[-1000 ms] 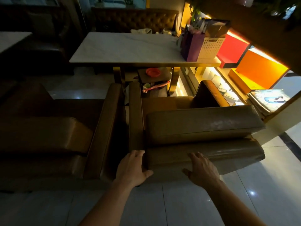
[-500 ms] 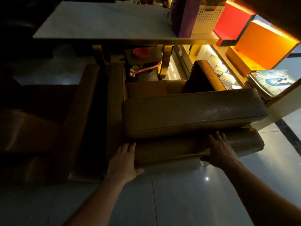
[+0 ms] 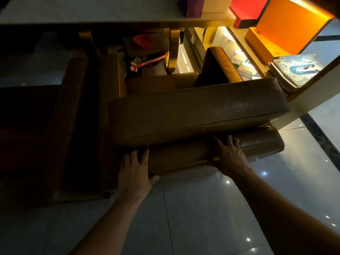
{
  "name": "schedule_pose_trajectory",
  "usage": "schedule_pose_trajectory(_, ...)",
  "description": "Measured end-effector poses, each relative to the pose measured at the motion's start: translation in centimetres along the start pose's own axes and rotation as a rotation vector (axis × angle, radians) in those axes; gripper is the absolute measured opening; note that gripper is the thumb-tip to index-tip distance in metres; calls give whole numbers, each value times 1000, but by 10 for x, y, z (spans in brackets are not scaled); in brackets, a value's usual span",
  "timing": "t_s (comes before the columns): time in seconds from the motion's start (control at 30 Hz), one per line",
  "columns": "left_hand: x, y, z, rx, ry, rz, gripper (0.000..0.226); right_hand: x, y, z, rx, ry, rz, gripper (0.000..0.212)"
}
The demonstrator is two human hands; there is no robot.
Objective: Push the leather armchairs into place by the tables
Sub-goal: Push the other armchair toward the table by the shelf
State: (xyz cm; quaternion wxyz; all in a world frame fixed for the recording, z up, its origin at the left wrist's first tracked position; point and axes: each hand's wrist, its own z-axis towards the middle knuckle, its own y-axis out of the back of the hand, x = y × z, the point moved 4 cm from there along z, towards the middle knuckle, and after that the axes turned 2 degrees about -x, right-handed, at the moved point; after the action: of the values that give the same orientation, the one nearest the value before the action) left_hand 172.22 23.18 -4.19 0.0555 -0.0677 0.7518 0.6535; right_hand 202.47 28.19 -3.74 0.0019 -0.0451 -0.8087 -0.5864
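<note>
A brown leather armchair (image 3: 193, 115) faces away from me toward the white marble table (image 3: 92, 10), its seat front close to the table's gold legs. My left hand (image 3: 134, 172) presses flat on the chair's back at its lower left corner, fingers spread. My right hand (image 3: 230, 155) presses on the lower back roll further right, fingers straight over its top. A second brown armchair (image 3: 55, 126) stands in shadow just to the left, side by side with the first.
Under the table stands a small dark stool (image 3: 145, 45) with a red dish and a pink strap. Lit shelving (image 3: 237, 57) with red and orange boxes and a magazine stack (image 3: 298, 69) runs along the right. Glossy floor tiles (image 3: 202, 218) lie beneath me.
The right armchair has slid forward toward the table. My view has moved closer and tilted down. My right hand has shifted rightward along the chair's back.
</note>
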Motion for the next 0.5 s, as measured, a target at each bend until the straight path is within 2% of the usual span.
schedule_pose_trajectory(0.27, 5, 3, 7, -49, 34, 10, 96, -5, -6, -2, -20, 29, 9, 98)
schedule_pose_trajectory(0.5, 7, 3, 6, -14, 35, -31, 90, -5, -13, -3, -67, 13, -22, 97)
